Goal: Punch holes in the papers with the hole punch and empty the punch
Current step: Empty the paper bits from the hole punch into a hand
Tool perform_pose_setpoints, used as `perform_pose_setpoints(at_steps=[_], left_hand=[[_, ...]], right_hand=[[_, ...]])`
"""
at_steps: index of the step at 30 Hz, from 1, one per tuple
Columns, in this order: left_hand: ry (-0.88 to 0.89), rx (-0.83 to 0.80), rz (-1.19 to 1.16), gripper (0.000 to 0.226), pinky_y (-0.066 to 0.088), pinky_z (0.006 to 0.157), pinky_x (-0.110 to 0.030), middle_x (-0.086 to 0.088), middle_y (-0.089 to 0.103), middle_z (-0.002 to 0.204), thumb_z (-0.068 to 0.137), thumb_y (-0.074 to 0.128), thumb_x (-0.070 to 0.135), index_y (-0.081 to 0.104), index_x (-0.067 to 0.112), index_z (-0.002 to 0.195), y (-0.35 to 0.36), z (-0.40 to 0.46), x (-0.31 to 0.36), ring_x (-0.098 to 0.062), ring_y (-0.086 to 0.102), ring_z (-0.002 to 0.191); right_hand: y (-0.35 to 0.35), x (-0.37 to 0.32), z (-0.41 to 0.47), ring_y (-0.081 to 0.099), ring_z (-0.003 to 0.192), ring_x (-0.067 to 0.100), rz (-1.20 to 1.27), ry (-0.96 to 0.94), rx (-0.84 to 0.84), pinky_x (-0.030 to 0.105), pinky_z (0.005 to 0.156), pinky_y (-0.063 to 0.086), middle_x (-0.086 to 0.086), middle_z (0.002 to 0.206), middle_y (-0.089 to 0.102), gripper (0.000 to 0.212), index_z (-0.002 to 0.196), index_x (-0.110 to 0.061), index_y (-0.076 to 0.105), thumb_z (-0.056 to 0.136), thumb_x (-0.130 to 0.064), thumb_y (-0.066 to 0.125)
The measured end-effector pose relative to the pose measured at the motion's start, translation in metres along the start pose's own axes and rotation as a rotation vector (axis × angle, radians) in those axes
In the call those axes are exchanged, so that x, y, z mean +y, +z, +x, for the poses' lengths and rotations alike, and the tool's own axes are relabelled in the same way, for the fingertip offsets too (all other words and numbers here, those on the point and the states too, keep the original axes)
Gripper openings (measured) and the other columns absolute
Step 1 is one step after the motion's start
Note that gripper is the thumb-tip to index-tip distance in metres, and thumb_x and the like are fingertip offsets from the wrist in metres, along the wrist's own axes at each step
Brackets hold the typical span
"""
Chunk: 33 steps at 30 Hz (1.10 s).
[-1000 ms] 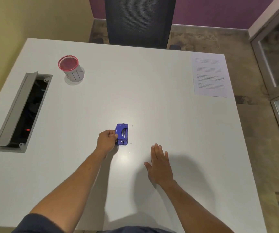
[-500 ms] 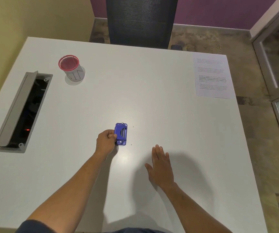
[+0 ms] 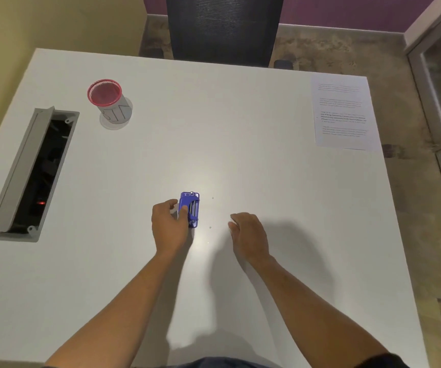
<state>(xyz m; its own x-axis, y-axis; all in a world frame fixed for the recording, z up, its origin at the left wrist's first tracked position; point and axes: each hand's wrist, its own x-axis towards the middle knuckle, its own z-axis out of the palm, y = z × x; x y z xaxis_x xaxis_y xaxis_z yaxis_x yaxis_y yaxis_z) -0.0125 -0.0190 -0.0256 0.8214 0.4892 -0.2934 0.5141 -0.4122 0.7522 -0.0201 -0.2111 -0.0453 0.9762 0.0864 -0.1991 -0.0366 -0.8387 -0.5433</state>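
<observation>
Left hand (image 3: 168,226) grips hole punch (image 3: 190,209) — long axis near-far.

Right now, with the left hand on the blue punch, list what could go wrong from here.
1. Paper dots already lie loose on the table beside the hole punch; sweeping with the right hand may scatter them.
2. The left hand grips the punch from one side only, so it might tip and spill more.
3. The printed paper lies at the far right edge, where a careless reach could push it off.
</observation>
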Motion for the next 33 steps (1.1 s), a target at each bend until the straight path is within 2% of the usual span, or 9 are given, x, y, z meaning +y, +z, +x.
perform_pose_setpoints(at_steps=[2,5,8,10,13,16,20,23,33], left_hand=[[0.210,0.041,0.187,0.021,0.040,0.082,-0.031,-0.007,0.058,0.107,0.089,0.063,0.019,0.065,0.010,0.107,0.004,-0.009,0.002,-0.025,0.054,0.095],[0.506,0.024,0.445,0.018,0.039,0.073,-0.037,-0.010,0.064,0.098,0.084,0.064,0.023,0.070,0.013,0.097,0.014,-0.019,0.000,-0.033,0.055,0.084],[0.668,-0.053,0.609,0.011,0.035,0.065,-0.035,-0.004,0.064,0.094,0.081,0.072,0.023,0.072,0.019,0.092,0.024,-0.023,-0.006,-0.032,0.057,0.082],[0.689,-0.092,0.683,0.011,0.030,0.064,-0.033,-0.001,0.064,0.094,0.079,0.076,0.024,0.070,0.019,0.087,0.027,-0.022,-0.009,-0.030,0.056,0.083],[0.673,-0.155,0.783,0.012,0.026,0.064,-0.033,0.001,0.064,0.093,0.079,0.076,0.026,0.068,0.018,0.081,0.030,-0.016,-0.012,-0.028,0.054,0.084],[0.683,-0.201,0.808,0.011,0.026,0.064,-0.033,0.002,0.064,0.090,0.077,0.079,0.024,0.069,0.017,0.077,0.030,-0.012,-0.013,-0.027,0.055,0.083],[0.692,-0.217,0.780,0.009,0.026,0.063,-0.033,0.005,0.063,0.086,0.078,0.078,0.020,0.069,0.018,0.075,0.031,-0.009,-0.015,-0.027,0.054,0.080],[0.693,-0.223,0.741,0.007,0.031,0.061,-0.034,0.005,0.063,0.083,0.079,0.077,0.017,0.071,0.020,0.076,0.031,-0.008,-0.018,-0.027,0.055,0.078],[0.724,-0.197,0.647,0.006,0.041,0.057,-0.037,0.002,0.065,0.076,0.080,0.078,0.019,0.076,0.017,0.075,0.029,-0.007,-0.025,-0.029,0.058,0.072]], right_hand=[[-0.001,-0.006,0.015,0.058,0.101,0.031,0.007,-0.024,-0.019,0.033,0.083,0.042,0.011,0.108,0.069,0.024,0.113,-0.006,0.067,0.096,-0.017,0.055],[-0.002,-0.014,0.036,0.057,0.097,0.032,0.005,-0.047,-0.044,0.034,0.078,0.040,0.016,0.102,0.067,0.020,0.103,-0.001,0.067,0.095,-0.015,0.055],[-0.003,-0.020,0.051,0.056,0.093,0.033,-0.007,-0.058,-0.090,0.034,0.073,0.036,0.019,0.097,0.065,0.018,0.093,0.002,0.066,0.094,-0.012,0.054],[-0.003,-0.024,0.057,0.053,0.085,0.032,-0.014,-0.060,-0.119,0.032,0.067,0.030,0.018,0.087,0.061,0.017,0.080,-0.001,0.062,0.093,-0.010,0.055],[-0.002,-0.026,0.063,0.040,0.077,0.022,-0.017,-0.053,-0.143,0.029,0.063,0.024,0.004,0.077,0.042,0.031,0.063,-0.016,0.042,0.091,-0.011,0.054],[0.001,-0.027,0.069,0.045,0.084,0.023,-0.027,-0.042,-0.167,0.027,0.064,0.022,0.004,0.080,0.043,0.016,0.077,-0.005,0.059,0.091,-0.013,0.056],[0.006,-0.029,0.075,0.052,0.094,0.027,-0.071,-0.081,-0.152,0.028,0.065,0.029,0.011,0.092,0.060,0.017,0.082,-0.006,0.061,0.095,-0.015,0.054],[0.011,-0.030,0.079,0.052,0.098,0.025,-0.114,-0.114,-0.140,0.030,0.066,0.034,0.009,0.098,0.061,0.018,0.088,-0.005,0.063,0.097,-0.016,0.053],[0.026,-0.035,0.086,0.053,0.088,0.024,-0.218,-0.167,-0.122,0.035,0.061,0.040,0.010,0.087,0.062,0.018,0.079,-0.004,0.064,0.092,-0.009,0.052]])
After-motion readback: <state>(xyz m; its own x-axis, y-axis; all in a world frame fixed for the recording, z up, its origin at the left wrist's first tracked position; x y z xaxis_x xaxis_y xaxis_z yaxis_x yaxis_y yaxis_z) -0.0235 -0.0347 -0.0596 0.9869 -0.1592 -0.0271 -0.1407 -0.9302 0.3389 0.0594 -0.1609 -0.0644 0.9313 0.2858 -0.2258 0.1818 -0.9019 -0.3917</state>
